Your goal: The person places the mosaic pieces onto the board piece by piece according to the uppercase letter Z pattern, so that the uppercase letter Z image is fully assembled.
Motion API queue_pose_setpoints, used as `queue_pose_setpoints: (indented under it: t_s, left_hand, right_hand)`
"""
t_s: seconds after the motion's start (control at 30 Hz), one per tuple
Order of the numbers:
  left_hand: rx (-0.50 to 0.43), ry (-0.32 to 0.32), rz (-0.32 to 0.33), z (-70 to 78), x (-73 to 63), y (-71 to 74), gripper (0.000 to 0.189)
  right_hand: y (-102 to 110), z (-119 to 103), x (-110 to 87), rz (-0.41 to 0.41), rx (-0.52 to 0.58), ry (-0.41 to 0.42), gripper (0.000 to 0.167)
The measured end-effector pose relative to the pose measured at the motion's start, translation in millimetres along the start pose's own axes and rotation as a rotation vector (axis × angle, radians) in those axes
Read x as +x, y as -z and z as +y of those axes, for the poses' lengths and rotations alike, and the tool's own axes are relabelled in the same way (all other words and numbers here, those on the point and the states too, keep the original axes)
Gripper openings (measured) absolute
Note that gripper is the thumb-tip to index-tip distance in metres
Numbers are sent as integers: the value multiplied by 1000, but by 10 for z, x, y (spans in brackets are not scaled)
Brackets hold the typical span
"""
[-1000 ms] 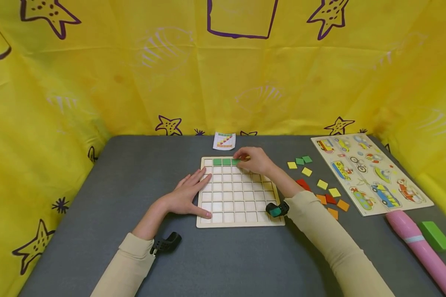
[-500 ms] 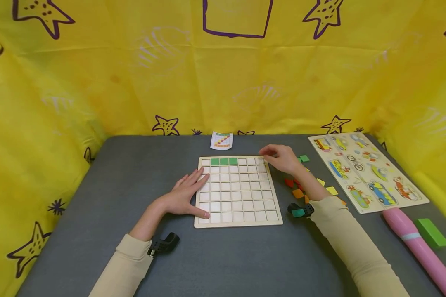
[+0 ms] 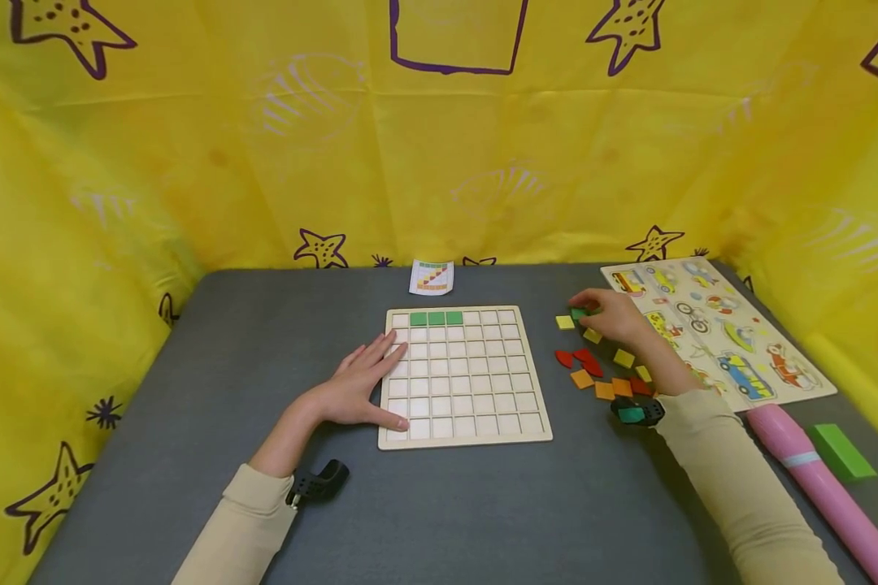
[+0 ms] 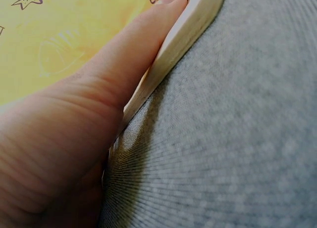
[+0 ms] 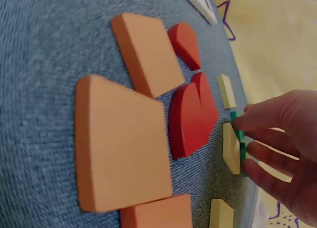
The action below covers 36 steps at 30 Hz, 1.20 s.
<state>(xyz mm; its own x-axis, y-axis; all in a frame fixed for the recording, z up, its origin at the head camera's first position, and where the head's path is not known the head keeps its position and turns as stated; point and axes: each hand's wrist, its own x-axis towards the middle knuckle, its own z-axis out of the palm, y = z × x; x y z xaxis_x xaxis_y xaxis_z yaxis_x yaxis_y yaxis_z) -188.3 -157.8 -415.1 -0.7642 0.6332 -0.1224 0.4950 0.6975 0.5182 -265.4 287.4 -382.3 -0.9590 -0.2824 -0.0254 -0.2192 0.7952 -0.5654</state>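
Observation:
My left hand (image 3: 358, 386) rests on the left side of a pale wooden grid board (image 3: 468, 374), fingers spread; its thumb (image 4: 133, 50) lies along the board's edge in the left wrist view. Three green square tiles (image 3: 436, 318) sit side by side in the board's top row. To the right of the board, my right hand (image 3: 610, 315) reaches over loose green tiles (image 3: 577, 313). In the right wrist view, its thumb and loosely bent fingers are at the green tiles (image 5: 241, 151), with a gap between them; no firm pinch shows.
Beside the right hand lie yellow tiles (image 3: 624, 357), orange tiles (image 3: 604, 391) and red pieces (image 3: 564, 358), some rounded. A pattern card (image 3: 432, 278) lies behind the board. Farther right are a picture puzzle board (image 3: 710, 325), a pink club-shaped object (image 3: 812, 479) and a green block (image 3: 841, 452).
The right hand has left the third green tile in the top row and moved right to the loose green tiles. My left hand stays on the board. The view has turned slightly right.

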Motion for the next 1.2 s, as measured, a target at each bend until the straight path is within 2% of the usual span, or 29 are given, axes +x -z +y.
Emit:
queue_pose_setpoints:
  t_s: [0.13, 0.4, 0.63, 0.8, 0.93, 1.2]
  left_hand:
    - [-2, -4, 6, -11, 5, -3, 117]
    - [-6, -5, -4, 1, -43, -51, 119]
    - [0, 4, 0, 3, -44, -67, 118]
    - [-13, -19, 8, 10, -33, -56, 116]
    - [-17, -29, 16, 9, -27, -44, 115]
    - [-19, -20, 13, -14, -6, -23, 116]
  right_hand:
    - [-17, 21, 22, 17, -26, 14, 30]
    - [-72, -38, 16, 50, 3, 13, 31]
    - [-210, -354, 186, 70, 48, 77, 27]
    - [-402, -657, 335, 43, 102, 87, 25]
    - [-544, -857, 433, 3, 129, 127, 24]
    - [-739, -1006, 587, -48, 80, 250, 21]
